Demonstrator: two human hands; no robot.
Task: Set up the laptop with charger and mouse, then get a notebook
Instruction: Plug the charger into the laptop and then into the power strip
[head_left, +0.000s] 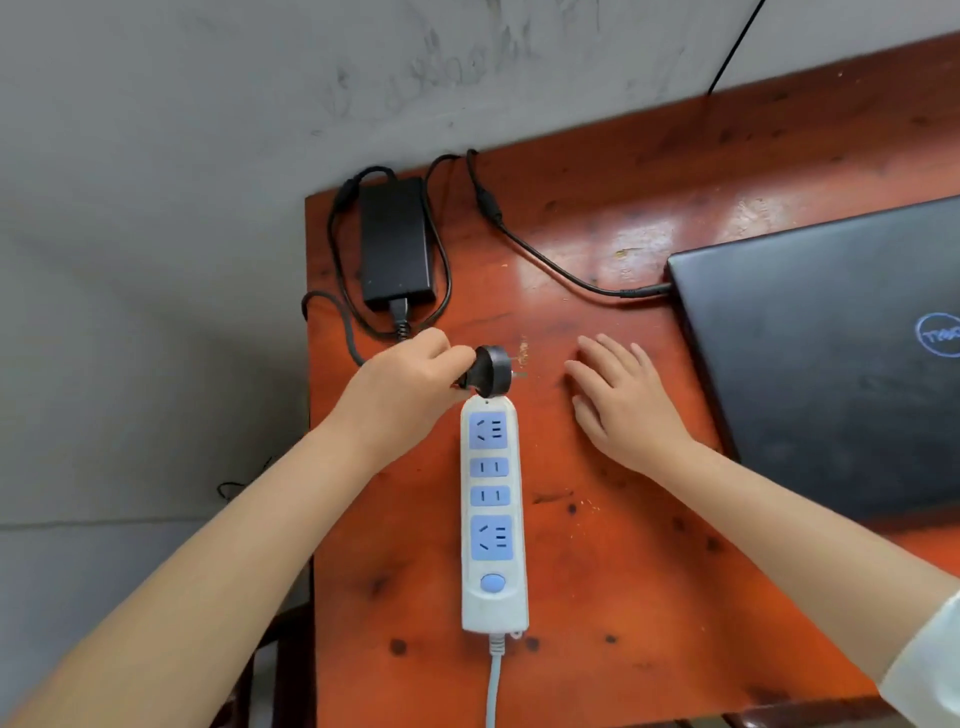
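Left hand (402, 382) fingers pinch plug (488, 368), prongs sideways. Rotate prongs down, align with power strip (493, 519) top socket. Right hand (621, 405) flat, empty: brace strip.

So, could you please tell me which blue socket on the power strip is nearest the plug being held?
The three-pin socket at the strip's far end, directly below the plug in the left hand.

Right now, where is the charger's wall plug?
In the head view, the wall plug is pinched in the left hand, just above the far end of the white power strip, not yet inserted.
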